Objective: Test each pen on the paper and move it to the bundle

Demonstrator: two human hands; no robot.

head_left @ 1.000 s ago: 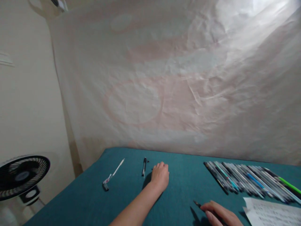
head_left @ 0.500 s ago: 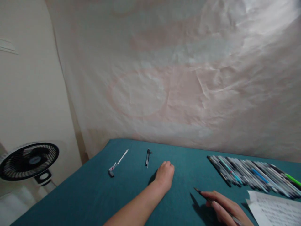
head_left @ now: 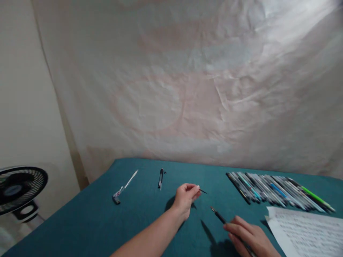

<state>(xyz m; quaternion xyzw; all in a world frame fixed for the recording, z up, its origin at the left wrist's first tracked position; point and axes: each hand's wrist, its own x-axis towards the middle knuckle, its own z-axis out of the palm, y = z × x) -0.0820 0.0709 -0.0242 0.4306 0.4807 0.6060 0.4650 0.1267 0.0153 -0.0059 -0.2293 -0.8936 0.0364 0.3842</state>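
My left hand [head_left: 184, 200], raised a little over the cloth, is closed in a pinch. From its fingertips juts a thin dark stick [head_left: 203, 191], too small to name for certain. My right hand [head_left: 250, 237], lower right, is wrapped round a dark pen [head_left: 220, 216]. The pen's bare, pale pointed tip is aimed up and left, a short gap from the stick. Left of my left hand lies a dark-and-clear pen [head_left: 160, 178] with a tiny black bit [head_left: 165, 172] beside it. Farther left are a dark cap-like piece [head_left: 116, 200] and a slim white rod [head_left: 132, 178].
A long row of pens [head_left: 278, 191] lies side by side at the right. In front of it are sheets of handwritten paper [head_left: 308, 228]. Green cloth [head_left: 88, 217] covers the table, a plastic sheet [head_left: 171, 107] hangs behind, and a fan [head_left: 21, 189] stands at the left.
My left hand has turned from knuckles-up to a pinch, and the thin dark stick now shows. My right hand shows more of the pen, tip farther left. The view has shifted right.
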